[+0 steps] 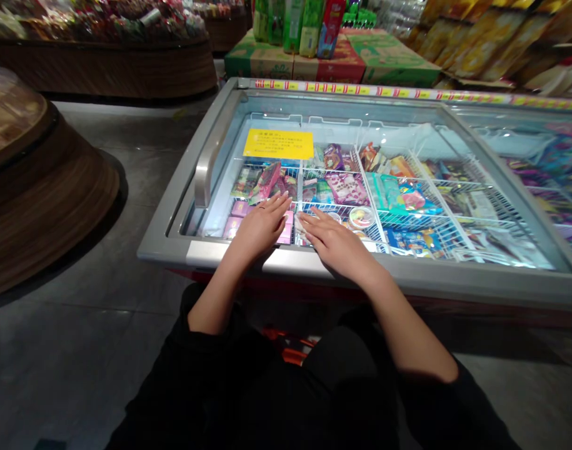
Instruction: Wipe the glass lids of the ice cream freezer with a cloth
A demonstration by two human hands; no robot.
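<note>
A glass-topped chest freezer [402, 265] stands in front of me, its sliding lid over wire baskets of packaged frozen treats. My left hand [262, 226] is stretched out flat at the front edge, above some pink boxes [239, 209]. Beside it, my right hand [335, 240] lies with fingers extended over the glass near a round tub [361, 217]. Neither hand holds anything. A yellow notice [279, 144] is stuck on the glass farther back. To the left of my hands runs the lid's curved grey handle [205, 175], which they do not touch.
Green and red cartons [330, 59] with bottles [294, 25] on top stand behind the freezer. A rounded wooden display stand [46, 187] is at the left, another behind it. Yellow bags [482, 40] fill a shelf at the back right. Grey floor tiles [93, 337] lie between.
</note>
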